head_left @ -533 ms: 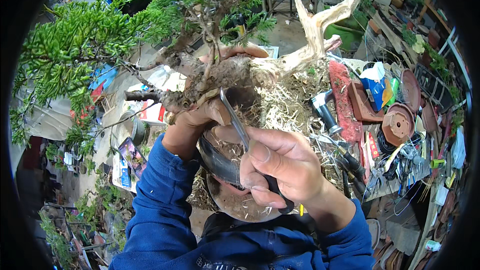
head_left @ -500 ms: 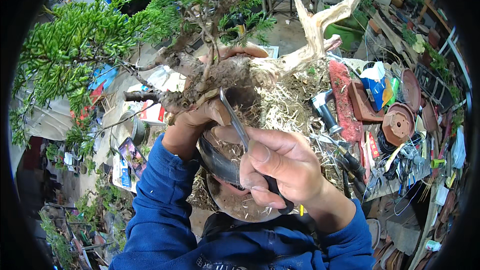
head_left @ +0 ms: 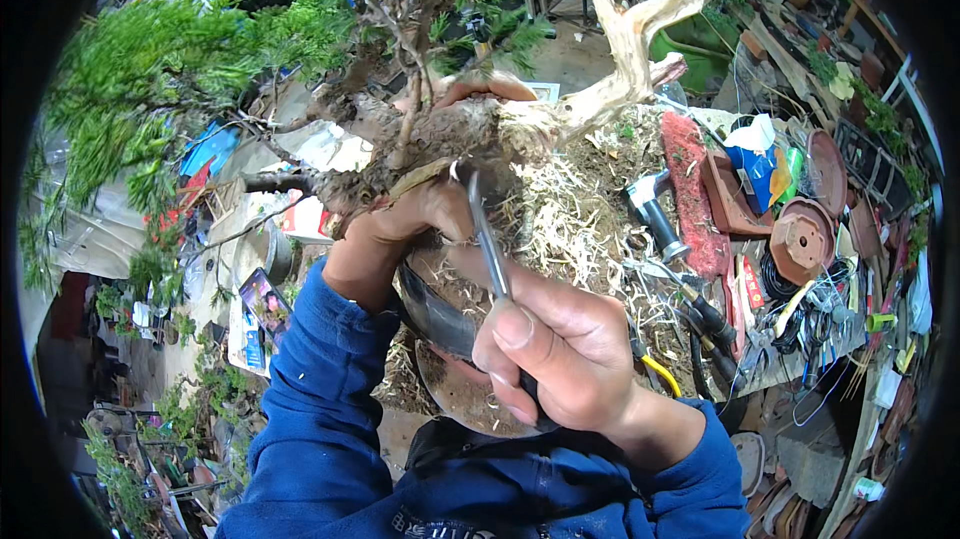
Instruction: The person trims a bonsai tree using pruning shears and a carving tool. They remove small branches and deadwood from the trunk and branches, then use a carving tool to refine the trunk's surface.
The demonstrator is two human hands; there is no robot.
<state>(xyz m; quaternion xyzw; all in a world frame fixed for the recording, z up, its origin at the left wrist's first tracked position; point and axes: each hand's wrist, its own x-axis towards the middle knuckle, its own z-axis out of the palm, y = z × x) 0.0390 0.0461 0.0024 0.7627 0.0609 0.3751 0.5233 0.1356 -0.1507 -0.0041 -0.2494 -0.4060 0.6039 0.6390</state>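
Juniper trunk (head_left: 440, 134) clamped in left hand (head_left: 425, 211), fingers along far side; right hand (head_left: 565, 349) gripping hook-tipped tool (head_left: 488, 244), tip near bark.

Tool shaft (head_left: 485, 239): smooth, shiny metal is seen.
Bare branch (head_left: 630, 54): pale wood with uneven surface is shown.
Trunk (head_left: 455, 134): rough, matt bark is observed.
Sleeves (head_left: 325, 389): matt cloth is worn.
Red mat (head_left: 690, 199): coarse, fibrous surface is noticed.
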